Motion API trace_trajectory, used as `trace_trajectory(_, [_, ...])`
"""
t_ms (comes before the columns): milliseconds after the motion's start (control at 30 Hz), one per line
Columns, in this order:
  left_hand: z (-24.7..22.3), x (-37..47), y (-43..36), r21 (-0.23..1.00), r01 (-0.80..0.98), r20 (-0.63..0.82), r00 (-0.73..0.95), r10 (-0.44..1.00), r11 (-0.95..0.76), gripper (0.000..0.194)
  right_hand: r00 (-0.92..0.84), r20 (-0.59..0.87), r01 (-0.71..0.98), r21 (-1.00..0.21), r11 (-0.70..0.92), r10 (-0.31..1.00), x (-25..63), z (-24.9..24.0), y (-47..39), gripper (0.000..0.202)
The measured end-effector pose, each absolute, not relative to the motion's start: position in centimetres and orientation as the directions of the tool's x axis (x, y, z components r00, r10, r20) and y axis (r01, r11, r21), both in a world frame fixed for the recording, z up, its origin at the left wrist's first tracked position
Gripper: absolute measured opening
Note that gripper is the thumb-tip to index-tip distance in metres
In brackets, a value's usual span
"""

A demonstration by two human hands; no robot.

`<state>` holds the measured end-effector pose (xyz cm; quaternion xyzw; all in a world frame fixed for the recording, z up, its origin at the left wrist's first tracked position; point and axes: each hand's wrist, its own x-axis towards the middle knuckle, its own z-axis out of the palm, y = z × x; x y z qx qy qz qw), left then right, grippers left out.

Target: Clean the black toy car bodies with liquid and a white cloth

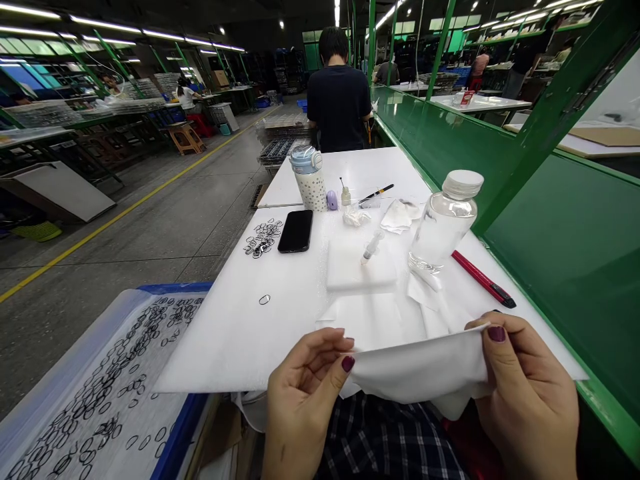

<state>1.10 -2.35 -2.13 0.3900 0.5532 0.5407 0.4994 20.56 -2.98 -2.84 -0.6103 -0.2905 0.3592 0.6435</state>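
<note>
- Left hand pinches the left edge of a white cloth; its fingers are closed on the fabric, thumb on top.
- Right hand pinches the right edge of the cloth, thumb over the top corner, fingers curled behind.
- Cloth is stretched flat between the 2 hands, at the near edge of the table, above the person's checked lap.
- Just beyond the cloth lie flat white sheets, overlapping on the table.
- A white foam block sits further back; a small syringe rests tilted on it.
- A clear bottle with a white cap stands upright, right of the block.
- A red pen lies beside the bottle, near the green partition.
- Crumpled tissues lie behind the block.
- A black phone lies face down, left of the block; a pile of small black rings is just beside it.
- 1 single ring lies apart, nearer the hands.
- A spotted tumbler stands upright at the far side.
- A blue-rimmed tray at the left, below table level, holds many rings on a white sheet.
- Another person in a dark shirt stands at the next table, back turned.
</note>
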Motion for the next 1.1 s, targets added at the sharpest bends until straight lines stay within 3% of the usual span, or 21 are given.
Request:
trace_trajectory(167, [-2.3, 1.7, -3.1, 0.968, -0.08, -0.24, -0.017, 0.971, 0.238, 0.019, 0.668, 0.046, 0.057, -0.998, 0.011, 0.743, 19.4, 0.6, -4.2, 0.031])
trace_trajectory(300, [-2.4, 2.8, -3.6, 0.921, -0.228, -0.305, 0.076, 0.949, 0.315, 0.017, 0.642, 0.018, -0.012, -0.999, 0.034, 0.766, 20.0, 1.2, -4.4, 0.026])
trace_trajectory(433, [-2.8, 3.8, -3.8, 0.712, -0.489, -0.407, 0.297, 0.864, 0.504, 0.024, 0.471, 0.161, -0.067, -0.974, 0.218, 0.867, 21.4, 0.6, -4.0, 0.016])
trace_trajectory(567, [-3.4, 4.6, -3.9, 0.55, -0.59, -0.394, 0.442, 0.806, 0.592, 0.027, 0.479, 0.206, -0.076, -0.959, 0.274, 0.853, 21.4, 1.1, -3.9, 0.013])
trace_trajectory(767, [-3.5, 5.0, -3.6, 0.626, -0.595, -0.424, 0.283, 0.86, 0.504, 0.019, 0.644, 0.082, -0.018, -0.992, 0.122, 0.76, 19.9, 1.4, -3.5, 0.028])
trace_trajectory(933, [-3.3, 4.8, -3.5, 0.705, -0.567, -0.408, 0.165, 0.898, 0.425, 0.021, 0.639, -0.039, -0.081, -0.997, 0.017, 0.768, 20.2, 0.2, -3.5, 0.033])
trace_trajectory(1100, [-3.6, 4.4, -3.7, 0.799, -0.5, -0.387, -0.002, 0.922, 0.334, 0.027, 0.646, 0.008, -0.013, -1.0, 0.022, 0.763, 21.0, -1.4, -3.3, 0.034])
